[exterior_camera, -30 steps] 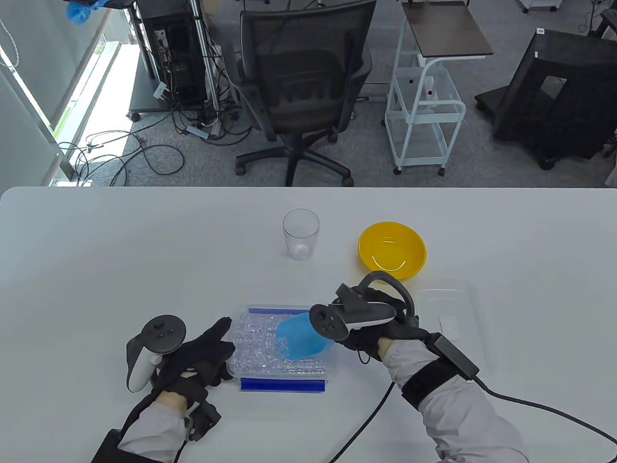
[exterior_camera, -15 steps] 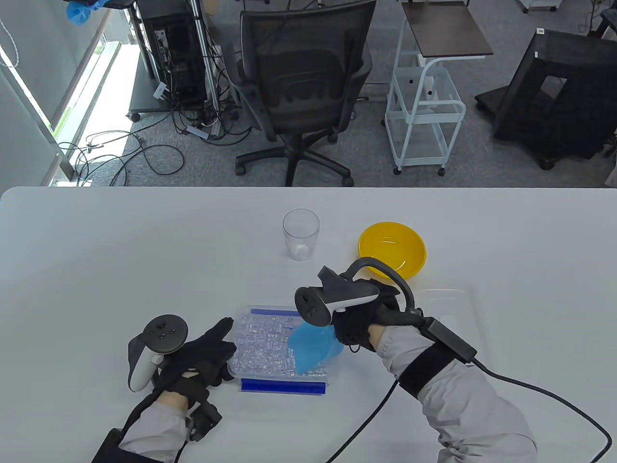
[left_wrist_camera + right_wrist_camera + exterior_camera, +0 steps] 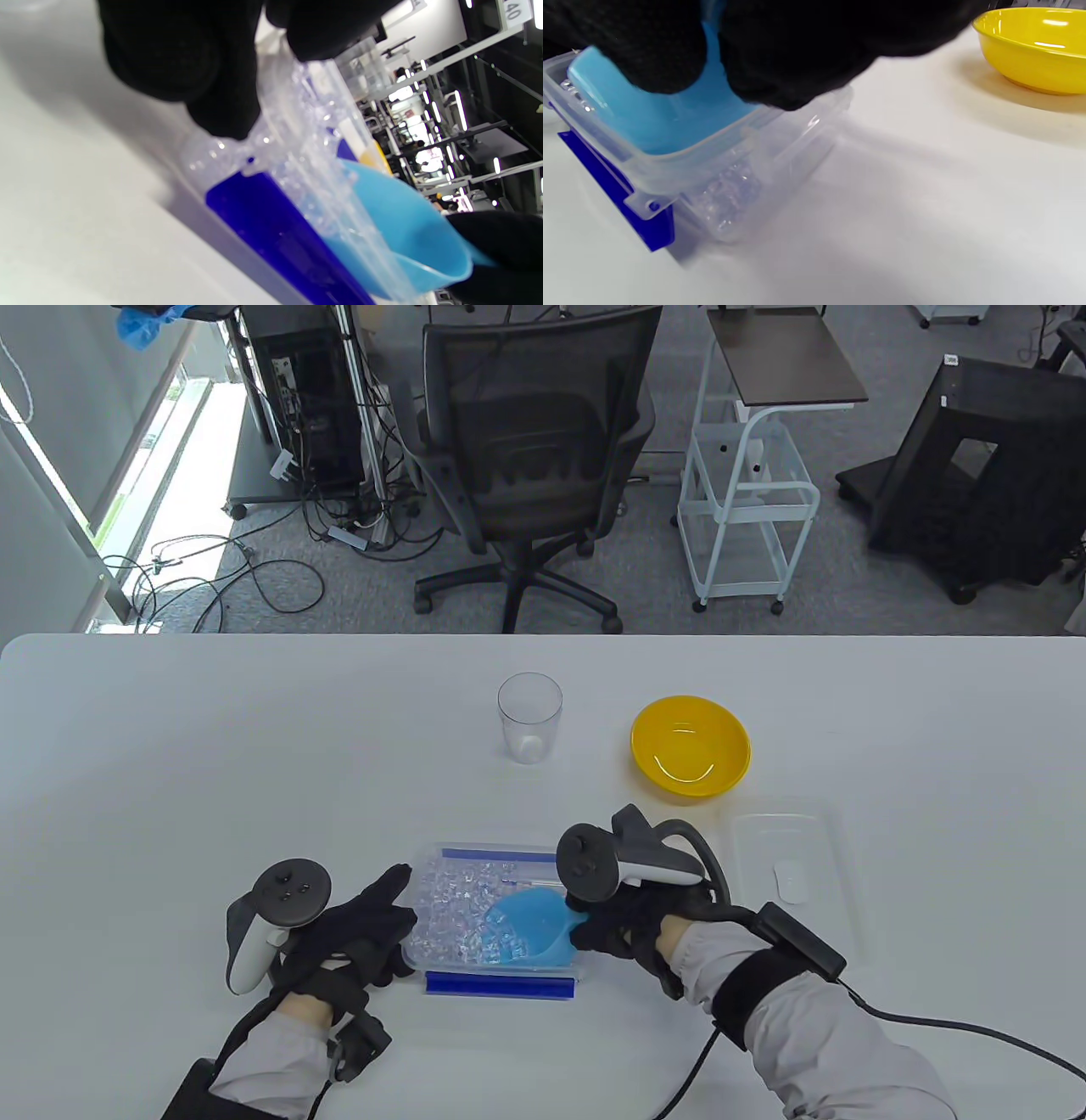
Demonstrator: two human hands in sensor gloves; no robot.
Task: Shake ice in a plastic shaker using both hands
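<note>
Spreading across the whole lower scene, the white table [image 3: 212, 746] carries everything, with a black office chair [image 3: 534, 449] and a white wire cart [image 3: 747, 500] on the floor beyond its far edge. On the table the largest item is the clear ice container [image 3: 462, 912] with blue latch flaps [image 3: 499, 986], full of ice cubes [image 3: 450, 908] and lying near the front edge between the two hands. To its right lies the container's clear lid [image 3: 785, 857], flat on the table, and farther back stand a yellow bowl [image 3: 691, 746] and an upright clear cup [image 3: 529, 718], well apart from the container. Inside the container, toward its right front corner, sits a blue scoop [image 3: 530, 926], its bowl tipped down among the ice. The right hand [image 3: 632, 920] comes over the container's right edge and grasps the scoop's handle, fingers curled around it. The left hand [image 3: 352, 937] rests at the container's left side; the left wrist view shows its fingers [image 3: 178, 55] gripping the left rim, steadying it, palm down on the table.
</note>
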